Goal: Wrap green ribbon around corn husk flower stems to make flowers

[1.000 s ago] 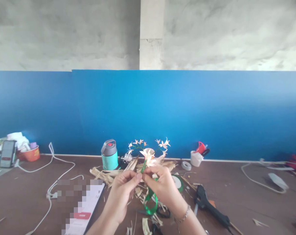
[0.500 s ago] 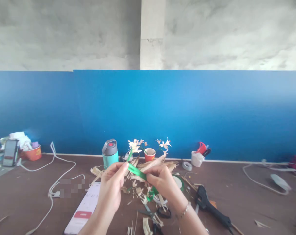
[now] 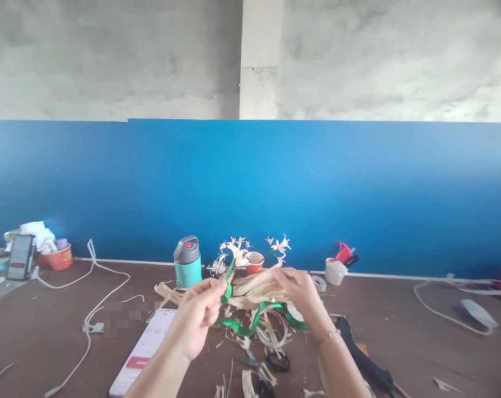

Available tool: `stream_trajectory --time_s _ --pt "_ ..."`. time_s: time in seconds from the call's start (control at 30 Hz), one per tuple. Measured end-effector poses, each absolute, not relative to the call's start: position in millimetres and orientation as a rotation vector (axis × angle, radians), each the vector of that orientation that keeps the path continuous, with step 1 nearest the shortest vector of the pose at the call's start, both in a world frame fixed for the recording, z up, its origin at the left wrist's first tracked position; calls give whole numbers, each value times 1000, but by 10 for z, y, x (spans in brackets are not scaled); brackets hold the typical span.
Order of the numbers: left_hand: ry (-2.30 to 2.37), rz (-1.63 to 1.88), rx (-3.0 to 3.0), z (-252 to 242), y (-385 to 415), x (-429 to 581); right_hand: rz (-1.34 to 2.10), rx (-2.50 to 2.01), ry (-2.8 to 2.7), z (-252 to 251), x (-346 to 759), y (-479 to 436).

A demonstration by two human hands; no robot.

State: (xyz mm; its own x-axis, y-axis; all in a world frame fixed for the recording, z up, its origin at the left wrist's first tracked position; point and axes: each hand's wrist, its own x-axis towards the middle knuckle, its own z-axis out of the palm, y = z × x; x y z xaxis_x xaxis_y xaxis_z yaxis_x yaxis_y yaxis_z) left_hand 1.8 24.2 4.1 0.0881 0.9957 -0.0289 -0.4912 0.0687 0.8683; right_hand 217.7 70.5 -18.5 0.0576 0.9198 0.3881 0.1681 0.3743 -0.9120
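My left hand (image 3: pixel 203 307) is closed, thumb and fingers pinching the green-wrapped stem of a pale flower (image 3: pixel 238 254) made of dried husk-like petals. A green ribbon (image 3: pixel 244 330) leaves these fingertips and sags in loose waves toward its roll (image 3: pixel 297 318), partly hidden behind my right wrist. My right hand (image 3: pixel 301 287) is over the right end of the pale dried husks (image 3: pixel 252 287), apart from the ribbon. Its thumb and fingers are drawn together at the tips; whether a husk is between them cannot be made out.
Scissors (image 3: pixel 254 362) lie among scraps in front. A glue gun (image 3: pixel 360 354) is at right. Behind stand a teal bottle (image 3: pixel 188 271), a paper cup (image 3: pixel 254 264) and a white container (image 3: pixel 335 272). A phone (image 3: pixel 140 354) lies left, near white cables (image 3: pixel 90 315).
My right hand has let go of the green ribbon and moved right and up to the husks. The ribbon, stretched between my hands before, now hangs slack. The flower has tilted right.
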Motion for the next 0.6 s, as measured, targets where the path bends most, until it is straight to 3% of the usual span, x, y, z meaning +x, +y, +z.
stream_trajectory --time_s 0.07,0.13,0.2,0.43,0.6 --pt "782 1229 802 13 216 56 937 -1012 -1481 -138 2014 601" --pt "782 1158 781 -13 188 94 1328 -835 -1509 -102 1856 494" --pt "782 1097 753 -26 161 128 1449 -706 -1427 -83 1750 414" --pt "730 936 676 -14 67 183 1400 -507 -1365 -83 1735 381" --pt "741 985 958 5 43 196 1395 -462 -1301 -70 1681 344"
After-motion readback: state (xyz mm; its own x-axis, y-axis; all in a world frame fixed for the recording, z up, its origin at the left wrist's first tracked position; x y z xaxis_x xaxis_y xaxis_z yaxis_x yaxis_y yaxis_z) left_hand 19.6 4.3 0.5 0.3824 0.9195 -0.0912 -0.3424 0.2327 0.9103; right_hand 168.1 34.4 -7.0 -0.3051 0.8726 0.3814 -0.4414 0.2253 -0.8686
